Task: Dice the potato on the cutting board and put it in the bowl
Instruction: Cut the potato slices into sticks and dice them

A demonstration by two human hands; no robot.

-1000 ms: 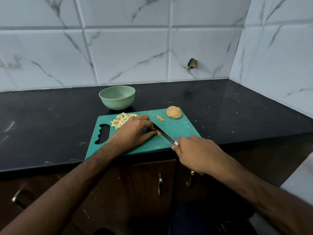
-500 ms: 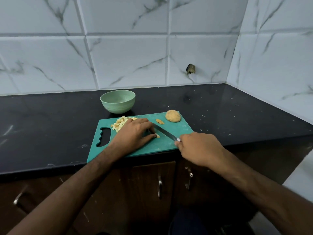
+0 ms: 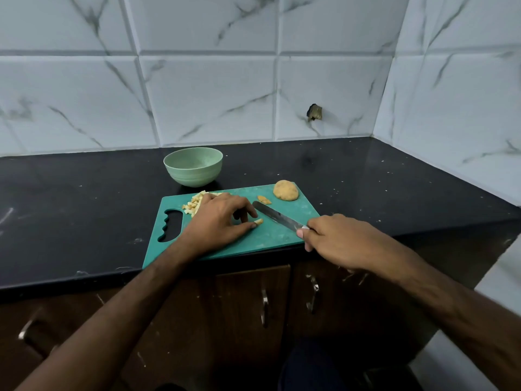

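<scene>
— Where do we see the potato?
— Diced pieces (image 3: 195, 205) and a half potato (image 3: 285, 190) lie on the cutting board (image 3: 270, 235), mid-frame; the bowl (image 3: 193, 166) sits just above.
— And our hands?
— Our left hand (image 3: 218, 221) pinches a small piece (image 3: 258, 221); our right hand (image 3: 337, 239) grips the knife (image 3: 277, 216).

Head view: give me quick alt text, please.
Right hand holds a knife over a green cutting board; left hand steadies a small potato piece. Diced potato, a potato half, green bowl behind.
</scene>
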